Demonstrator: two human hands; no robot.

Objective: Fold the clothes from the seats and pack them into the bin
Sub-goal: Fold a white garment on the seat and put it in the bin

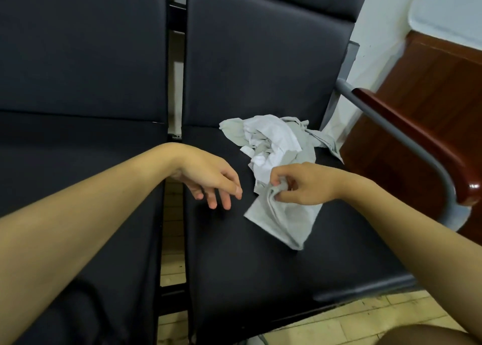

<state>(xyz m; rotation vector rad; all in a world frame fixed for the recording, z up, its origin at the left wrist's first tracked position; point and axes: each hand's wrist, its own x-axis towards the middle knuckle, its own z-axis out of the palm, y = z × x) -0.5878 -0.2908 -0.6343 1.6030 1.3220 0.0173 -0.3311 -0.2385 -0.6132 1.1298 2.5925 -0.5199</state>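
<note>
- the garment (276, 146) i pinch with my right hand (302, 185) is soft, thin cloth, grey and white, matt and heavily creased.
- the seat (260, 261) under it has dark, smooth upholstery with a faint dull sheen, like leatherette.
- the armrest (417, 141) has a reddish-brown wood top, glossy and lacquered, catching a bright highlight at its end.
- the armrest frame (407, 136) is grey painted metal tube, smooth and satin.
- the floor (365, 316) looks like pale tiles, matt and scuffed.
</note>
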